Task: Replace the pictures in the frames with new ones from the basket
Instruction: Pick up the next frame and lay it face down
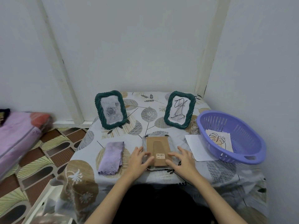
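A picture frame (157, 147) lies face down near the table's front edge, its brown cardboard back with a folded stand and a barcode sticker facing up. My left hand (140, 160) rests on its lower left edge and my right hand (181, 159) on its lower right edge, fingers spread on the backing. Two green rope-edged frames stand upright at the back: the left frame (110, 109) shows a grey rose picture, the right frame (179, 109) a black line drawing. A purple basket (252, 152) at the right holds a leaf line-drawing picture (218, 139).
A folded lilac cloth (111, 156) lies left of the face-down frame. A white sheet (195, 146) lies partly under the basket. The small table with a leaf-print cover (148, 113) stands against a white wall. A pink mattress (17, 135) is at the far left.
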